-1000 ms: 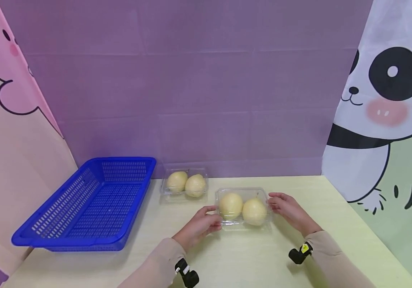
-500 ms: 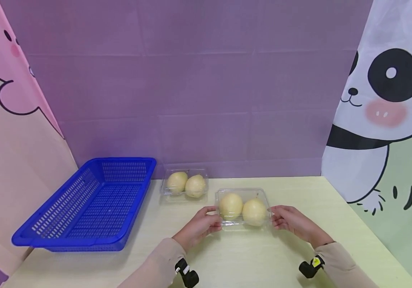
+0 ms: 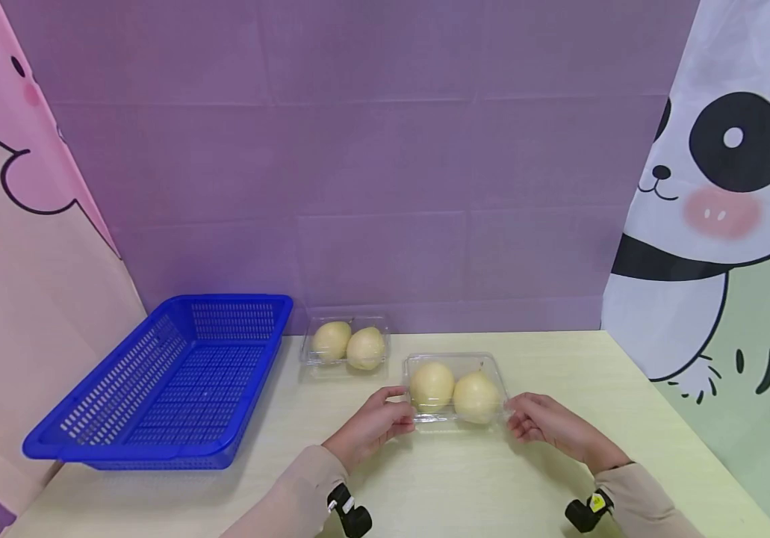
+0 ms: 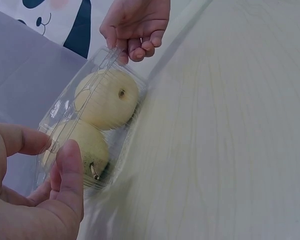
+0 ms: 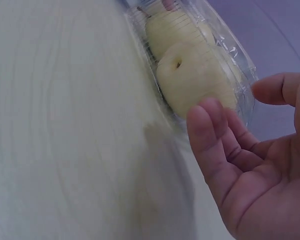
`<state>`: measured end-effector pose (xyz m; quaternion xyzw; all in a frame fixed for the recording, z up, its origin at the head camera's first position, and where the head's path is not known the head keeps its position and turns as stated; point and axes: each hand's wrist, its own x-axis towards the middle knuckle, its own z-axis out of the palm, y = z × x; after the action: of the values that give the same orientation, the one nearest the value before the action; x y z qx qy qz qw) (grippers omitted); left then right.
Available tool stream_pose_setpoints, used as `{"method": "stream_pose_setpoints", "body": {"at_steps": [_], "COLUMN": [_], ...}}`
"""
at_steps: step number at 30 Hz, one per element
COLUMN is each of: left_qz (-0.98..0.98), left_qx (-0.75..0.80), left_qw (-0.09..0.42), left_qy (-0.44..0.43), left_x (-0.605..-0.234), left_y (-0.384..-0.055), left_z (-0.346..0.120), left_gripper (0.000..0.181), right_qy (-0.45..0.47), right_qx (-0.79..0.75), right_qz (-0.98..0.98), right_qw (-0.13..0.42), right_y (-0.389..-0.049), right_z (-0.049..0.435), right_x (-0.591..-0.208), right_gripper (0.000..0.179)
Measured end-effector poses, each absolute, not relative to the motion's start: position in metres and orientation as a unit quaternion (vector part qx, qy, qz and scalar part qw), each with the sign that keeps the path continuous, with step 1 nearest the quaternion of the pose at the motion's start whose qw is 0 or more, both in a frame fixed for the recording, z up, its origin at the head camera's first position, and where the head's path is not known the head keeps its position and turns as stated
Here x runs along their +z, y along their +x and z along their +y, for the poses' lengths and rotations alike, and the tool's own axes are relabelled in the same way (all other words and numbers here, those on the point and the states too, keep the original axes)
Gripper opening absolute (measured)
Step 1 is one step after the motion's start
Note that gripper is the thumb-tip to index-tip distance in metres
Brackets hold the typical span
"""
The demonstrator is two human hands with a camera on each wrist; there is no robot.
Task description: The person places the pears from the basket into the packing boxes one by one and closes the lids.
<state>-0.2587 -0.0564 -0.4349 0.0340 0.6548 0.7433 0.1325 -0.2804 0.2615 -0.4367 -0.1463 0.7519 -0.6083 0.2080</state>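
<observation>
A clear plastic clamshell box (image 3: 455, 417) holding two pale yellow pears (image 3: 476, 397) sits on the table, its lid down over the fruit. At its left side my left hand (image 3: 379, 424) pinches the edge near the front corner, thumb and fingers around it. On the opposite side, my right hand (image 3: 553, 427) pinches the front right corner, fingers curled. The left wrist view shows one pear's stem (image 4: 94, 171) pressed toward the box's front wall. In the right wrist view, the right thumb (image 5: 275, 89) touches the box's end.
Behind and to the left stands a second clear box (image 3: 311, 351) with two more pears. A blue plastic basket (image 3: 203, 388) occupies the left of the table (image 3: 452, 486). A purple cloth backdrop (image 3: 385, 187) hangs along the back edge, with a panda-printed panel (image 3: 714, 314) at the right.
My right hand has slid from the box's upper right side toward me to its front right corner and closed its fingers there. The left hand and both boxes look unmoved.
</observation>
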Motion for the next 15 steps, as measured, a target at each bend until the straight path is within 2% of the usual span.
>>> {"method": "stream_pose_setpoints", "body": {"at_steps": [15], "left_qz": [0.653], "left_qx": [0.745], "left_qw": [0.134], "left_qy": [0.026], "left_x": [-0.4341], "left_y": [-0.2589], "left_z": [-0.0563], "left_gripper": [0.064], "right_qy": [-0.159], "right_qx": [-0.613], "right_qz": [0.741], "right_qw": [0.221], "right_y": [-0.2778], "right_z": [0.2589], "right_x": [-0.4391], "right_gripper": [0.027]}}
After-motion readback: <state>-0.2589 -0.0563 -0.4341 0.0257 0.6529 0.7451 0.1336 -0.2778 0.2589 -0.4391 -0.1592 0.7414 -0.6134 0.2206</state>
